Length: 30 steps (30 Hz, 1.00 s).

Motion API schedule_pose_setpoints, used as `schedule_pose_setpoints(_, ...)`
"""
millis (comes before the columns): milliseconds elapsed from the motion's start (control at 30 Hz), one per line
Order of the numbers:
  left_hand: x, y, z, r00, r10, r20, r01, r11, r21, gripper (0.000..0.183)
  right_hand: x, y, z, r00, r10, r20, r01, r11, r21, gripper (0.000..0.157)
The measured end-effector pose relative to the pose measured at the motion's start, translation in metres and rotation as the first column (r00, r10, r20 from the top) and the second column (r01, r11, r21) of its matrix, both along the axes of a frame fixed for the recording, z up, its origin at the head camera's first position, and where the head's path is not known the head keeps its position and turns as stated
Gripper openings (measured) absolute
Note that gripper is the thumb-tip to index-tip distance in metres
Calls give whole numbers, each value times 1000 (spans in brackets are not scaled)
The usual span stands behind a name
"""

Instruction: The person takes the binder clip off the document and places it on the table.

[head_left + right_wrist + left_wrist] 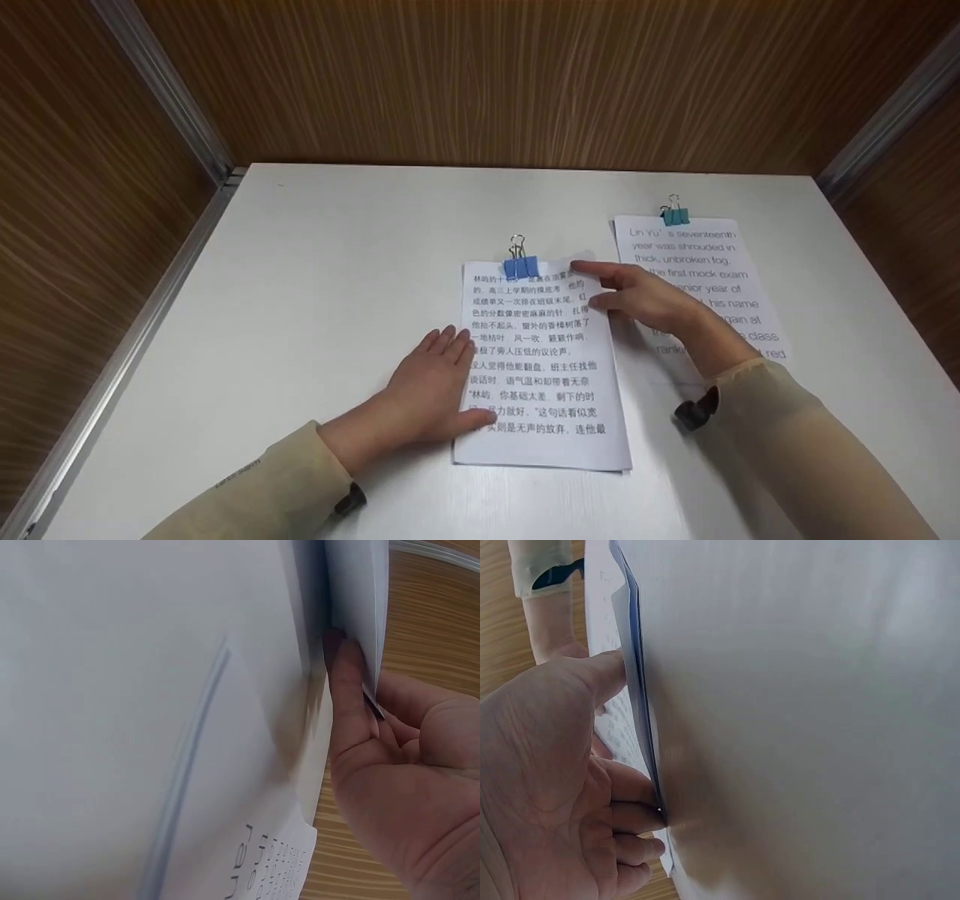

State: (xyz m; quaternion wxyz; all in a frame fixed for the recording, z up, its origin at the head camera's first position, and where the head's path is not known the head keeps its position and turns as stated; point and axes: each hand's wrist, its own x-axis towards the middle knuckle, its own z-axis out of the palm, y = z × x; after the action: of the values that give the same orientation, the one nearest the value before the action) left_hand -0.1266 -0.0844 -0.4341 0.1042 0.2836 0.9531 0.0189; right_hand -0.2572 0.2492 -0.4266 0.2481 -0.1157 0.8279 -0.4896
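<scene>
A stack of printed sheets (536,360) with Chinese text lies on the white table, a blue binder clip (521,267) on its top edge. My left hand (431,382) rests along the stack's left edge, thumb and fingertips on the page. The left wrist view shows the sheet edges (639,682) slightly parted beside the thumb. On the upper right side, my right hand (652,300) pinches the stack's edge. In the right wrist view, the raised paper (360,592) sits between thumb and fingers.
A second stack (694,247) with English text lies to the right, partly under the right hand and forearm. A teal binder clip (676,216) holds its top. Wood-grain panels (480,82) stand behind and beside the white table (337,247).
</scene>
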Motion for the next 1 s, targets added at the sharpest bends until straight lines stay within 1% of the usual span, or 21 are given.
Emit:
schedule_pose_setpoints(100, 0, 0, 1, 1000, -2, 7, 2, 1000, -7, 104, 1, 1, 0, 1000, -20, 21, 21, 998, -53, 59)
schedule_pose_setpoints(167, -1, -1, 2, 1000, -3, 8, 3, 1000, -9, 104, 2, 0, 1, 999, -22, 33, 26, 994, -107, 58)
schedule_pose_setpoints(300, -2, -4, 4, 1000, -4, 3, 4, 1000, 0, 104, 4, -4, 3, 998, -9, 62, 23, 972, -236, 57)
schedule_pose_setpoints(333, -2, -5, 4, 1000, -6, 0, 6, 1000, 9, 104, 5, -5, 4, 998, -12, 58, 26, 968, -248, 57)
schedule_pose_setpoints(400, -3, -7, 4, 1000, -10, -1, 10, 1000, 24, 103, 7, -7, 6, 999, -28, 46, 39, 966, -254, 56)
schedule_pose_setpoints(533, -7, -11, 3, 1000, -15, -13, 16, 997, 80, 99, 12, -8, 7, 998, -65, 3, 64, 974, -217, 54)
schedule_pose_setpoints(600, -10, -12, 5, 1000, -6, -22, 9, 993, 119, 98, 14, -8, 7, 998, -66, 3, 65, 971, -231, 54)
schedule_pose_setpoints(700, -17, -12, 11, 999, 18, -50, -9, 985, 173, 97, 18, -6, 7, 998, -56, 4, 55, 965, -258, 54)
schedule_pose_setpoints(800, -27, -12, 21, 996, 40, -82, -21, 975, 221, 97, 22, -5, 7, 999, -46, -5, 43, 963, -268, 54)
schedule_pose_setpoints(867, -35, -13, 29, 993, 47, -107, -18, 966, 259, 97, 24, -5, 7, 999, -42, -13, 36, 961, -273, 53)
schedule_pose_setpoints(933, -44, -14, 35, 991, 54, -124, -11, 947, 322, 96, 27, -5, 8, 999, -39, -19, 32, 958, -284, 53)
schedule_pose_setpoints(1000, -53, -15, 41, 990, 67, -126, -11, 917, 398, 94, 29, -5, 9, 999, -40, -24, 31, 956, -291, 52)
